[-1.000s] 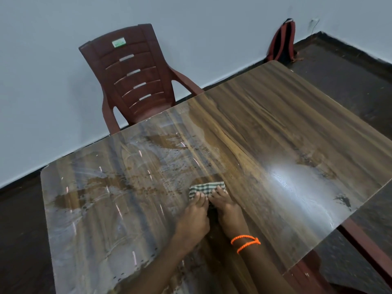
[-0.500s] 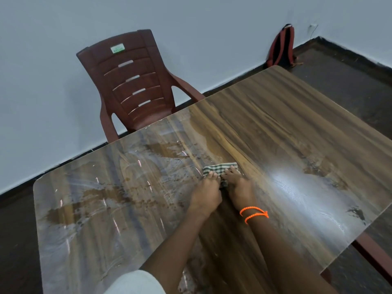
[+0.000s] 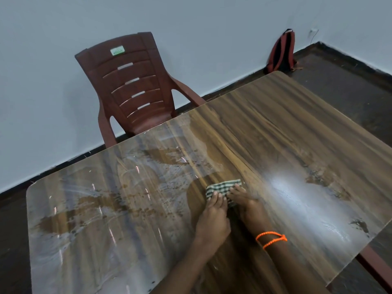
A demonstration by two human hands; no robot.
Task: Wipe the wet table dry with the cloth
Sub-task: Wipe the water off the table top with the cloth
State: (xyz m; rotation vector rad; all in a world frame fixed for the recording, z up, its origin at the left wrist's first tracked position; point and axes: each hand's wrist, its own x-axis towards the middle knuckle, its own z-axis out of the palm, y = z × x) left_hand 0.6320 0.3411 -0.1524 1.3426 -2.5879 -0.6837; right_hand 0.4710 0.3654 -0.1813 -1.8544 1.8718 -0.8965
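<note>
— While both hands work, how many of each thing show?

— One checked cloth point(image 3: 222, 186), one wet wooden worktop point(image 3: 297, 149), one maroon plastic chair point(image 3: 131, 85), one backpack point(image 3: 281, 52), two orange wrist cords point(image 3: 271, 239).

— And the grip?

— Left hand point(image 3: 213, 217) and right hand point(image 3: 250, 209) lie side by side, fingers straight, pressing the cloth's near edge flat; the cloth juts beyond the fingertips towards the chair.

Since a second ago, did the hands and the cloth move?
Yes. Both hands, left and right, pushed the cloth forward across the table, away from the person and toward the chair, then drew it back a little. They kept pressing on it and never let go. The chair and the bag stayed put.
</note>
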